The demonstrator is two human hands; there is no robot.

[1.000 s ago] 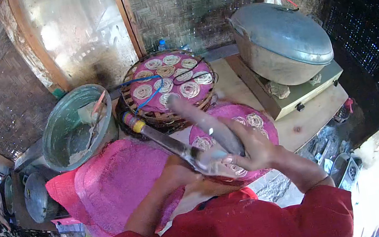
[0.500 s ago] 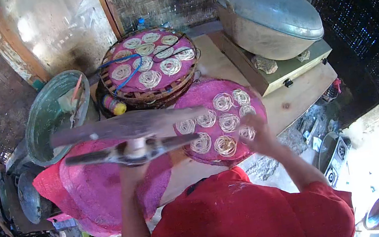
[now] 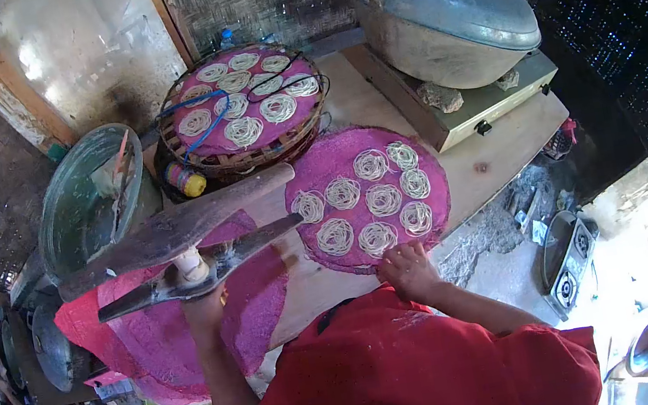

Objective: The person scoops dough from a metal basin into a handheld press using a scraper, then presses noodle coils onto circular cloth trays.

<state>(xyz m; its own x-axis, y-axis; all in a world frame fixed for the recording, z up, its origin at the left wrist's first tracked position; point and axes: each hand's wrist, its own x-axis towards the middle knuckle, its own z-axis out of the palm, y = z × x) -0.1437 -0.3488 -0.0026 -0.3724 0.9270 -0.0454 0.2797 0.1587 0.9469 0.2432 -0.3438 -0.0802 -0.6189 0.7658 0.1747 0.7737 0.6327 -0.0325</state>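
My left hand (image 3: 205,308) is closed round the lower handle of a wooden noodle press (image 3: 192,264), whose two long bars tilt up to the right. The press is above an uncovered pink round mat (image 3: 254,320). My right hand (image 3: 410,272) has its fingers bent over the near edge of another pink round mat (image 3: 310,171), its thumb side partly hidden. On that mat lie several flat coils of pale noodles (image 3: 377,239); the nearest coil is just beyond my right fingertips.
Behind stands a round woven tray (image 3: 250,163) of noodle coils, with blue and black cords across it. A green tub (image 3: 55,219) is at the left, beside a roll of yellow and pink string (image 3: 185,179). A big lidded pot (image 3: 441,31) sits on a stove (image 3: 495,107) at the right.
My right hand has moved down and left from over the coils to the mat's near edge. The press has moved left and tilted, its right end now higher.
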